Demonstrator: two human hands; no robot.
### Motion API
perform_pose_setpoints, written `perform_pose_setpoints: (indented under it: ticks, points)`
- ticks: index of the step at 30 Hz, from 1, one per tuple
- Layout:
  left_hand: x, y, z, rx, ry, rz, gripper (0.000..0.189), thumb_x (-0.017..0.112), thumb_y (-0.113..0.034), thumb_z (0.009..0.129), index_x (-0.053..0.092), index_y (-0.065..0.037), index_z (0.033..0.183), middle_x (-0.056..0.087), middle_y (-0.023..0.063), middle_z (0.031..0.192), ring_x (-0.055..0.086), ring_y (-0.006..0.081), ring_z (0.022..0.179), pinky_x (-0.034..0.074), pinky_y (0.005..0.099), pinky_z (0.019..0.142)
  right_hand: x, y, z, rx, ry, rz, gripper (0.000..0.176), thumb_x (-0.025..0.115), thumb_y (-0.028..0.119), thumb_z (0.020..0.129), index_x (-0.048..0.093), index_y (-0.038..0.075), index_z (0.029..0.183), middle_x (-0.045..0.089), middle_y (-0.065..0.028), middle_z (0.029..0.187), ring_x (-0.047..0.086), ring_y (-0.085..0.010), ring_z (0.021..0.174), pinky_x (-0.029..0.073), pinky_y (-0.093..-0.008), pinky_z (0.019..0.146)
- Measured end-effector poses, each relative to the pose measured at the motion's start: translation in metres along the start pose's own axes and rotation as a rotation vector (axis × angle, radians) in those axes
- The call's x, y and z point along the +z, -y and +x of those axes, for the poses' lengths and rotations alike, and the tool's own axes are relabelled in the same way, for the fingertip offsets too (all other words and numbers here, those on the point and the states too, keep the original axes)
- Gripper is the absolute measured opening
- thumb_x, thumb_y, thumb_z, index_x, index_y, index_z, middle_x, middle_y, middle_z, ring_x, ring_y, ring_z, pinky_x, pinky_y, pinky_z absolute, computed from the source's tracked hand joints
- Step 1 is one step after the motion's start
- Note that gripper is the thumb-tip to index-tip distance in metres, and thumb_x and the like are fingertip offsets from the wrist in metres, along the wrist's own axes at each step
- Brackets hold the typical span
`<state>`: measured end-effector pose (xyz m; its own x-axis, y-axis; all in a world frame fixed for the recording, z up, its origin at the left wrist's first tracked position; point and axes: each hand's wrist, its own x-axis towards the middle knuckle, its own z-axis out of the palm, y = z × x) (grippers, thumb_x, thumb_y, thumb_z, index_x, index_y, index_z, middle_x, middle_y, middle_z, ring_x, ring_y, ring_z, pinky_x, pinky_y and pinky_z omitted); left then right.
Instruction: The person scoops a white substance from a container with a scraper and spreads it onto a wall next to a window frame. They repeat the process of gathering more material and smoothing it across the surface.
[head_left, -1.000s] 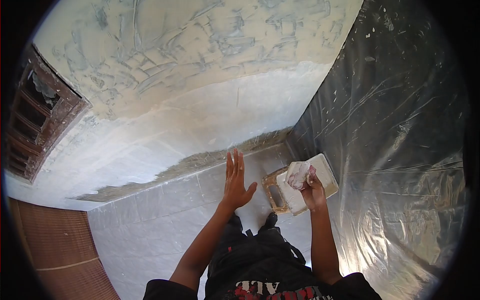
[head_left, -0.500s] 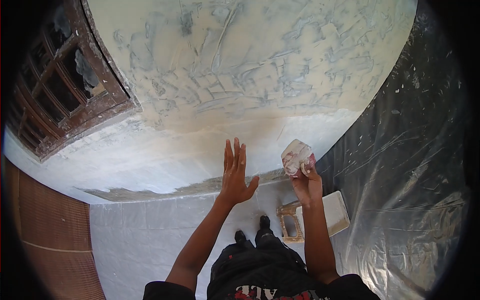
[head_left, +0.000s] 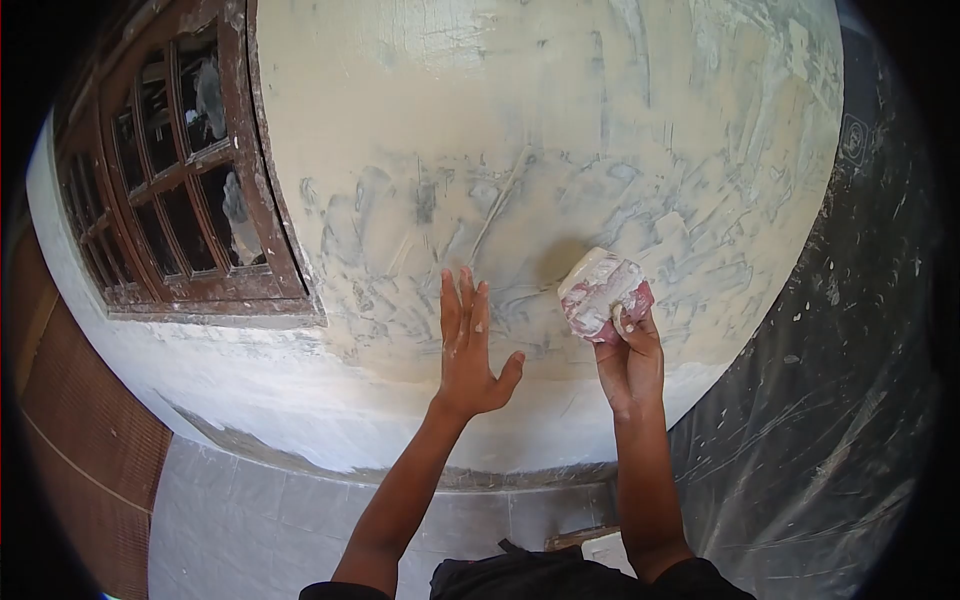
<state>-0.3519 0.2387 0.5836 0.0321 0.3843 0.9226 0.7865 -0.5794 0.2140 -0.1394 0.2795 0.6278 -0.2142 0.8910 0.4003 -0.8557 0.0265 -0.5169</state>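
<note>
My left hand [head_left: 466, 345] is raised in front of the wall, palm toward it, with fingers stretched up and the thumb held apart. Nothing is in it. In my right hand [head_left: 632, 365] is a reddish putty spreader [head_left: 605, 295] caked with whitish putty, its broad edge pointing up and left. The thumb presses against its near face, while the other fingers are partly hidden. Beyond both hands stands the wall [head_left: 400, 130], cream-coloured with grey streaks and ridged smears across its middle and a whiter band lower down.
A brown wooden window [head_left: 190, 190] with dusty panes is set in the wall at left. Dark plastic sheeting [head_left: 790, 440] hangs at right. Below are the grey floor [head_left: 260, 520] and a putty-stained stool [head_left: 605, 548], partly hidden by my arm. A brown woven panel [head_left: 90, 430] stands at lower left.
My view has tilted up, so more of the wall and window shows and less of the floor, stool and my feet. Both hands keep their poses, now against the streaked part of the wall.
</note>
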Motion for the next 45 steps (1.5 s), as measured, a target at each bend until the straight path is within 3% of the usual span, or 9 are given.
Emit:
perform_pose_setpoints:
  ticks: [4, 7, 10, 14, 16, 17, 19, 31, 45]
  points:
    - [-0.008, 0.006, 0.039, 0.053, -0.075, 0.052, 0.095, 0.066, -0.025, 0.086, 0.014, -0.001, 0.162, 0.01, 0.0386, 0.164, 0.0, 0.0527, 0.155, 0.012, 0.0638, 0.121, 0.044, 0.018, 0.033, -0.122, 0.095, -0.188, 0.049, 0.057, -0.003, 0.098, 0.046, -0.001, 0.146, 0.059, -0.0109, 0.138, 0.057, -0.0233, 0.128, 0.045, -0.042, 0.112]
    - [-0.021, 0.02, 0.074, 0.139, -0.149, 0.119, 0.091, 0.065, -0.026, 0.087, 0.018, -0.001, 0.162, 0.011, 0.0364, 0.165, 0.002, 0.0533, 0.155, 0.013, 0.0648, 0.12, 0.082, 0.022, 0.068, -0.232, 0.232, -0.255, 0.041, 0.057, -0.001, 0.1, 0.052, -0.005, 0.14, 0.063, -0.0115, 0.131, 0.061, -0.0197, 0.12, 0.047, -0.0381, 0.107]
    - [-0.033, 0.036, 0.102, 0.239, -0.174, 0.222, 0.087, 0.063, -0.027, 0.088, 0.022, -0.001, 0.16, 0.016, 0.0329, 0.166, 0.006, 0.0543, 0.154, 0.013, 0.0663, 0.12, 0.121, 0.026, 0.096, -0.573, 0.255, -0.637, 0.025, 0.065, 0.003, 0.098, 0.069, -0.005, 0.121, 0.074, -0.0066, 0.109, 0.064, -0.011, 0.095, 0.048, -0.0262, 0.091]
    - [-0.044, 0.052, 0.13, 0.297, -0.199, 0.336, 0.083, 0.06, -0.028, 0.09, 0.025, 0.0, 0.159, 0.022, 0.0299, 0.165, 0.009, 0.0551, 0.153, 0.012, 0.0677, 0.12, 0.172, 0.033, 0.139, -0.794, 0.251, -0.847, 0.03, 0.063, -0.004, 0.094, 0.07, -0.001, 0.123, 0.075, -0.0091, 0.113, 0.068, -0.0162, 0.101, 0.05, -0.0273, 0.09]
    - [-0.045, 0.056, 0.141, 0.304, -0.211, 0.345, 0.081, 0.059, -0.028, 0.09, 0.025, 0.0, 0.159, 0.023, 0.0296, 0.165, 0.01, 0.0552, 0.153, 0.011, 0.068, 0.12, 0.196, 0.037, 0.157, -1.171, 0.407, -1.087, 0.038, 0.06, -0.011, 0.088, 0.072, 0.003, 0.122, 0.075, -0.0122, 0.116, 0.07, -0.0252, 0.109, 0.05, -0.0316, 0.093]
    - [-0.047, 0.056, 0.145, 0.298, -0.212, 0.355, 0.081, 0.058, -0.028, 0.091, 0.025, 0.001, 0.159, 0.023, 0.0297, 0.165, 0.01, 0.0553, 0.153, 0.01, 0.068, 0.12, 0.203, 0.038, 0.167, -1.183, 0.405, -1.088, 0.038, 0.06, -0.011, 0.088, 0.072, 0.003, 0.122, 0.075, -0.0122, 0.116, 0.07, -0.0252, 0.109, 0.05, -0.0316, 0.093]
    - [-0.053, 0.056, 0.157, 0.31, -0.22, 0.369, 0.08, 0.057, -0.028, 0.091, 0.025, 0.001, 0.158, 0.022, 0.0299, 0.165, 0.01, 0.0554, 0.153, 0.01, 0.068, 0.12, 0.213, 0.039, 0.189, -1.638, 0.421, -1.299, 0.05, 0.058, -0.015, 0.081, 0.071, 0.005, 0.125, 0.073, -0.0137, 0.122, 0.066, -0.0315, 0.119, 0.047, -0.0395, 0.101]
    - [-0.066, 0.055, 0.176, 0.32, -0.268, 0.307, 0.08, 0.058, -0.022, 0.089, 0.026, 0.004, 0.157, 0.022, 0.0333, 0.164, 0.012, 0.0565, 0.152, 0.009, 0.0674, 0.12, 0.206, 0.008, 0.196, -1.768, 0.252, -1.722, 0.057, 0.061, -0.012, 0.074, 0.071, 0.009, 0.126, 0.071, -0.0076, 0.13, 0.061, -0.0228, 0.129, 0.034, -0.0454, 0.111]
    - [-0.05, 0.066, 0.148, 0.288, -0.282, 0.276, 0.073, 0.056, -0.021, 0.09, 0.031, 0.004, 0.154, 0.029, 0.0323, 0.161, 0.017, 0.0575, 0.15, 0.013, 0.0688, 0.119, 0.227, 0.008, 0.204, -1.781, 0.193, -1.722, 0.059, 0.059, -0.01, 0.075, 0.068, 0.009, 0.13, 0.069, -0.0067, 0.133, 0.058, -0.022, 0.132, 0.033, -0.0467, 0.111]
